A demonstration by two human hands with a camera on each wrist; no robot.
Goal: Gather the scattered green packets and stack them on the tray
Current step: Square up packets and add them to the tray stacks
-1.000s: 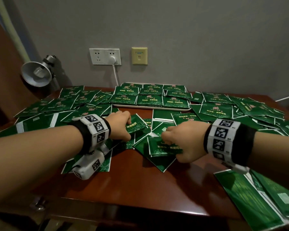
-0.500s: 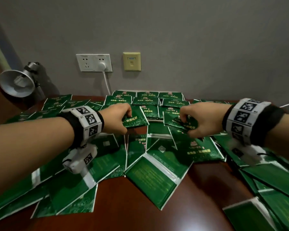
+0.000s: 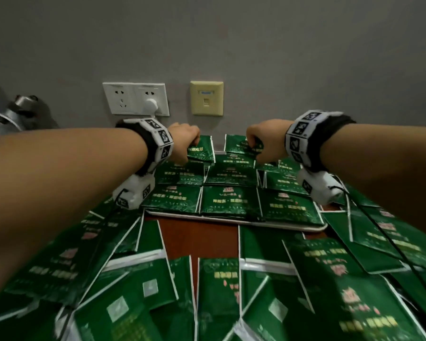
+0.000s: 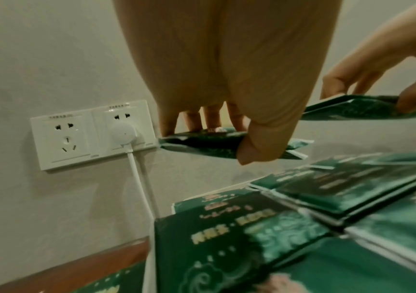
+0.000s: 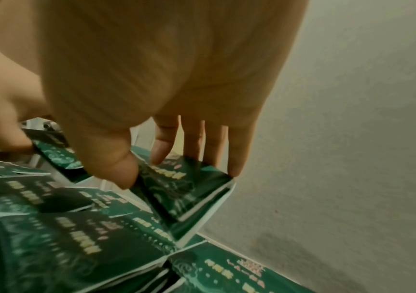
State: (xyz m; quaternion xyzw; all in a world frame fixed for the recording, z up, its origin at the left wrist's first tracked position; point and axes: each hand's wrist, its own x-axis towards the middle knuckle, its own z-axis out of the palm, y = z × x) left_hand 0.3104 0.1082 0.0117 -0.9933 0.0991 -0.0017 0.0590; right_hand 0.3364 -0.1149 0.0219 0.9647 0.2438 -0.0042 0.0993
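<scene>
Over the far end of the tray (image 3: 312,227), close to the wall, both hands hover with packets ready to set down. The left hand (image 3: 185,141) pinches a small bundle of green packets (image 3: 200,150) flat between thumb below and fingers on top, which keeps the bundle level and squared for laying onto a pile. The right hand (image 3: 266,143) holds its own packets (image 5: 187,190) the same way, thumb on one face and fingers curled over the far edge, tilted down toward the back row. On the tray, stacked packets (image 3: 229,200) sit in neat rows side by side, probably so the piles stay even. Many loose packets (image 3: 138,303) lie overlapping on the wooden table (image 3: 199,239) in front of the tray, so most of the gathering seems left to do.
</scene>
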